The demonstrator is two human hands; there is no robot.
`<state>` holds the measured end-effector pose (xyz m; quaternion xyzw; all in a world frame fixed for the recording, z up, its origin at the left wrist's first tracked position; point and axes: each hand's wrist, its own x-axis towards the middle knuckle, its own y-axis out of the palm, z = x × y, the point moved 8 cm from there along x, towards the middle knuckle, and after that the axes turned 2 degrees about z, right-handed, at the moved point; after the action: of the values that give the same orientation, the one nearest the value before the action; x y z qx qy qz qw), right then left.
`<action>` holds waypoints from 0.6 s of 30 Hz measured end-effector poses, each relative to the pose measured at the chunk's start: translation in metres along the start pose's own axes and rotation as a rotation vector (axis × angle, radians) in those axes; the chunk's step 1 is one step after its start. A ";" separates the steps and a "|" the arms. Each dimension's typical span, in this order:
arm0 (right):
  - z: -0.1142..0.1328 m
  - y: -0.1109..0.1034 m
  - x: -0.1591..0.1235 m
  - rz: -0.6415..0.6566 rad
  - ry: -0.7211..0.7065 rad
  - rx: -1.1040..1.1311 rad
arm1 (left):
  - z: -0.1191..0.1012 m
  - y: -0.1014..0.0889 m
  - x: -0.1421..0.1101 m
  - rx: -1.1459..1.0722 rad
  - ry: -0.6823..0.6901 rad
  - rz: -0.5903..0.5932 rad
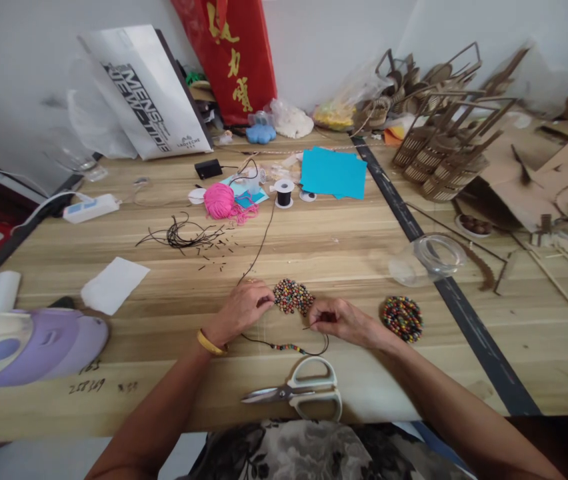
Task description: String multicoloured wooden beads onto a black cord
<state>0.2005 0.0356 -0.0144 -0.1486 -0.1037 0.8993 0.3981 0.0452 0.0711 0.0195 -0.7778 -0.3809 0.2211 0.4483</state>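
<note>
My right hand point(337, 319) pinches the free end of a thin black cord point(325, 343), just right of a loose pile of multicoloured beads point(291, 297). A short row of strung beads point(288, 347) hangs along that cord, low on the table in front of me. My left hand point(249, 303) is closed in a pinch at the pile's left edge; whatever its fingertips hold is too small to make out. Behind it, the cord runs up to a white spool of black cord point(284, 193). Scissors with pale handles point(297, 392) lie nearest my body.
A coiled string of beads point(402, 319) lies right of my right hand. Cut black cords point(179, 233), pink yarn point(219, 201) and blue sheets point(334, 175) sit farther back. A purple-and-white device point(49, 347) stands left; a clear plastic container point(439, 255) and small baskets point(444, 160) are right.
</note>
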 end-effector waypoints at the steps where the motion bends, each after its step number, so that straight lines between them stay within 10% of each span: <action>1: 0.000 0.000 0.000 0.001 -0.003 -0.004 | 0.000 0.000 0.000 0.002 0.001 0.000; 18: 0.002 0.000 0.000 0.012 0.003 -0.001 | -0.004 0.008 0.001 0.002 0.080 -0.003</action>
<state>0.2001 0.0360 -0.0128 -0.1506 -0.1026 0.9015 0.3926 0.0515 0.0670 0.0147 -0.7850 -0.3636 0.1898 0.4643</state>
